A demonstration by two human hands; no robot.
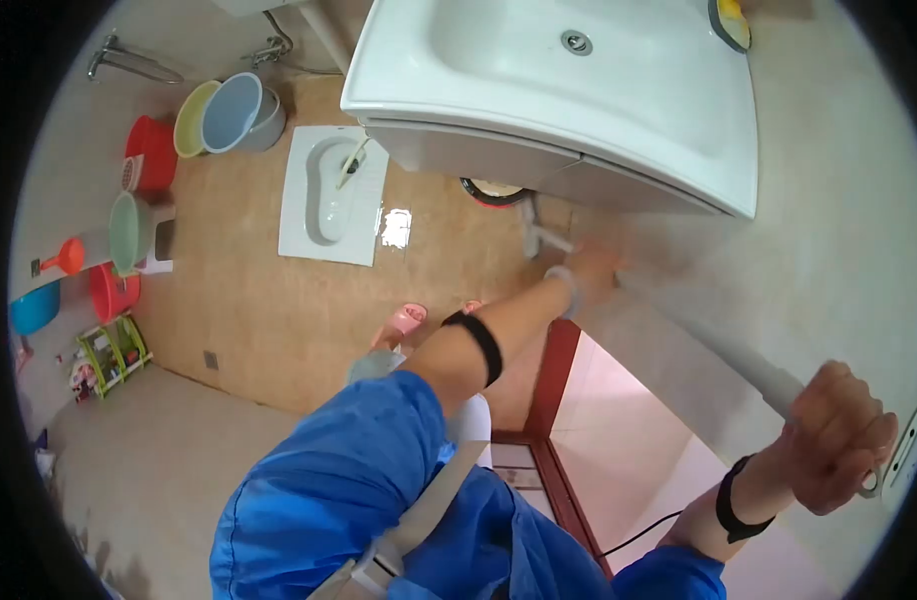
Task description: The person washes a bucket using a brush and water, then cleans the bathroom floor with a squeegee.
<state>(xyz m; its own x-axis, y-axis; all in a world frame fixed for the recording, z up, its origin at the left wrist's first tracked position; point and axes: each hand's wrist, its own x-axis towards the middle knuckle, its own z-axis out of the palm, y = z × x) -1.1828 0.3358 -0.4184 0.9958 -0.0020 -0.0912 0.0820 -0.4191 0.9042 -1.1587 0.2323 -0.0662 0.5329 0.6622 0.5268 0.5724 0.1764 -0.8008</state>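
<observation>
Tan flooring (244, 310) spreads below me in a washroom, with a white squat toilet (311, 215) set into it and a white washbasin (669, 150) on a cabinet (459, 150) beyond. From the head view, I have both hands on one long pale pole (744, 362), which slants from the lower right toward the foot of the cabinet. My right hand (839, 440) is clenched around its upper end, beside the wall, just short of a white wall fitting (911, 460). My left hand (591, 270) is lower down, blurred, its fingers closed about the same pole, though I cannot make out each one. At the pole's far end, its grey-white head (531, 228) lies near a dark-rimmed round thing (494, 190) partly hidden under the cabinet. My feet are in pink slippers (409, 318), below the toilet and left of my left forearm. Along the left wall stand a yellow basin (188, 120), a pale blue bucket (241, 112), a red bucket (156, 148) and a green basin (131, 232); a red ladle (71, 256) and a green rack (114, 355) are nearer to me.
</observation>
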